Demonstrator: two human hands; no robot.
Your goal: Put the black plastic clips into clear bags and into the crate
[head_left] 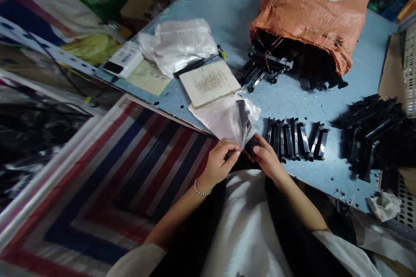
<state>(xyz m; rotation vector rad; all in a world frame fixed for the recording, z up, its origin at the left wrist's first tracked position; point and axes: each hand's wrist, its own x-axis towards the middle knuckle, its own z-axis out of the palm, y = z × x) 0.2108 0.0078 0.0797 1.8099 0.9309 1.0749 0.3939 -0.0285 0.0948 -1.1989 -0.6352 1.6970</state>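
Note:
Both my hands meet at the near edge of the blue table (325,108). My left hand (222,159), a bead bracelet on its wrist, pinches the mouth of a clear plastic bag (227,119). My right hand (264,156) is closed on a black plastic part (251,143) at the bag's opening. Another black part (242,114) shows through the bag. A row of several black parts (295,138) stands just right of my right hand.
An orange woven sack (312,13) spills black parts (266,67) at the back. A heap of black parts (373,132) lies at the right. A white board (209,82), crumpled plastic bags (178,43) and a striped tarp (113,173) are at left.

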